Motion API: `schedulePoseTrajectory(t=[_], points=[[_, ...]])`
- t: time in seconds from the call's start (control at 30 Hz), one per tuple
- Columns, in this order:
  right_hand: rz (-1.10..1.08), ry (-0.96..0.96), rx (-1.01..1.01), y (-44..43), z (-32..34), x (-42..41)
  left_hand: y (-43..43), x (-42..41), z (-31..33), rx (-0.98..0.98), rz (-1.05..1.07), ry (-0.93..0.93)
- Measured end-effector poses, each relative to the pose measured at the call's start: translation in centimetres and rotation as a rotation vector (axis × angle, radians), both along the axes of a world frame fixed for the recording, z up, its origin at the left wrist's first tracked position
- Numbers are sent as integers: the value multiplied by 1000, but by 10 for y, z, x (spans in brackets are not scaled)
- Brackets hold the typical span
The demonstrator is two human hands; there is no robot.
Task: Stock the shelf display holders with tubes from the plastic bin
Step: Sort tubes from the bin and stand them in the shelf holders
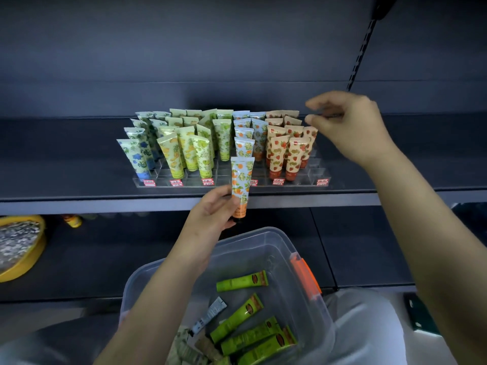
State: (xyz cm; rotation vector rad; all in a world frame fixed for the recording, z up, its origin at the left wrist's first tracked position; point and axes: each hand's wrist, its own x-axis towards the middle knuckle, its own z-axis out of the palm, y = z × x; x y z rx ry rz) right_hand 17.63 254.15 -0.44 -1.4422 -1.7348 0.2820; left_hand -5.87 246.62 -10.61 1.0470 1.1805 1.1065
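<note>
The left hand (pixel 210 212) pinches a glossy orange-printed tube (pixel 241 180) upright in its fingers at the shelf's (pixel 79 180) near edge, just before the clear acrylic display holder (pixel 311 175) of floral tubes. The right hand (pixel 350 127) hovers over the holder's far right, fingers loosely curled and apart, holding nothing (motion-blurred). Nearer, the translucent plastic bin (pixel 253 233) holds flat green tubes (pixel 242 282).

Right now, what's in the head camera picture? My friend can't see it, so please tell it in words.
A person's left hand holds an orange-fruit tube upright in front of a clear display holder stocked with patterned tubes on a dark shelf. The right hand hovers open near the strawberry tubes, and a plastic bin below holds green tubes.
</note>
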Motion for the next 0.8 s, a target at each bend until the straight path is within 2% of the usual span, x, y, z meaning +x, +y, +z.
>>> schedulePoseTrajectory(t=[0.07, 0.27, 0.43, 0.5, 0.6, 0.67, 0.8], points=[[119, -28, -26, -13, 7, -22, -3, -8, 4, 23, 1, 1], [469, -219, -281, -38, 14, -82, -12, -27, 19, 113, -59, -16], [497, -196, -237, -43, 20, -100, -11, -37, 21, 188, -69, 0], [450, -211, -204, -42, 29, -97, -4, -41, 11, 268, -49, 156], [337, -216, -154, -38, 42, -85, 10, -50, -6, 413, 10, 637], [256, -226, -103, -33, 49, -77, 19, -55, -16, 476, 20, 887], [136, -308, -32, -23, 54, -65, 27, -60, -30, 494, 12, 1127]])
